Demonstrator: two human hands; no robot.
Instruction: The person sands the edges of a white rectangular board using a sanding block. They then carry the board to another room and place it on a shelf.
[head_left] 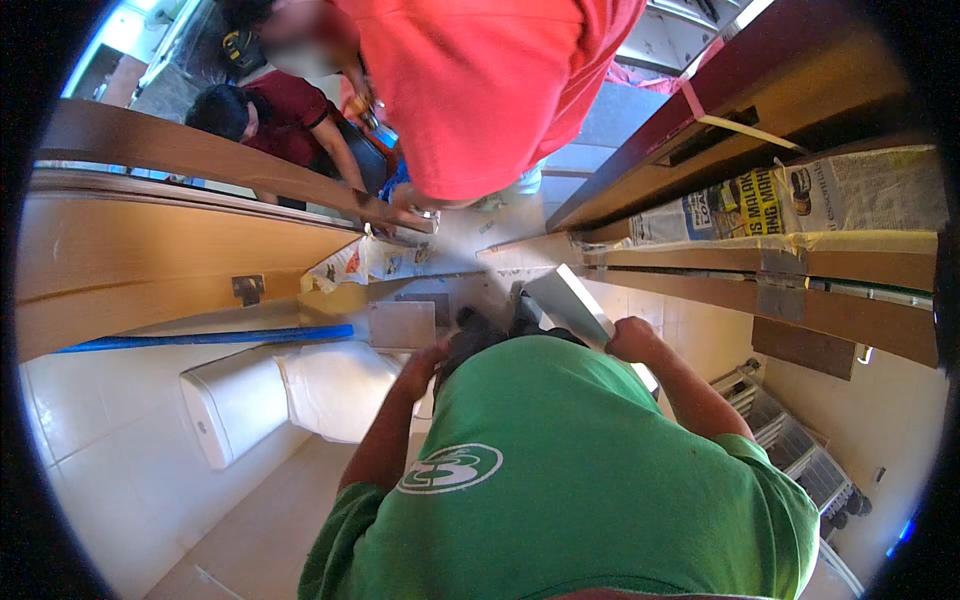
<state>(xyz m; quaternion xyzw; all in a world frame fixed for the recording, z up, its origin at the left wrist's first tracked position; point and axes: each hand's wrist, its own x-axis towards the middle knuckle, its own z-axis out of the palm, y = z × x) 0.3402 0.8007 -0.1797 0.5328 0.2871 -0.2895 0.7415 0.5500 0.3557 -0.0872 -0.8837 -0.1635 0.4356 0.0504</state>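
My right hand [634, 340] is closed in a fist on the edge of a long white panel [575, 298], which slants from the doorway toward the lower right. My left hand [422, 366] reaches in front of my green shirt, beside a wrapped white toilet bowl [335, 390]. Its fingers are hidden behind the shirt, so its grip does not show. My dark trousers [485, 335] show just beyond the shirt.
A white cistern [230, 405] and a blue pipe [200, 339] stand along the tiled left wall. A grey square plate [402, 324] lies near the threshold. Wooden door frames wrapped in newspaper [790, 200] flank the doorway, where a person in red [480, 90] bends. A metal rack [790, 445] is at right.
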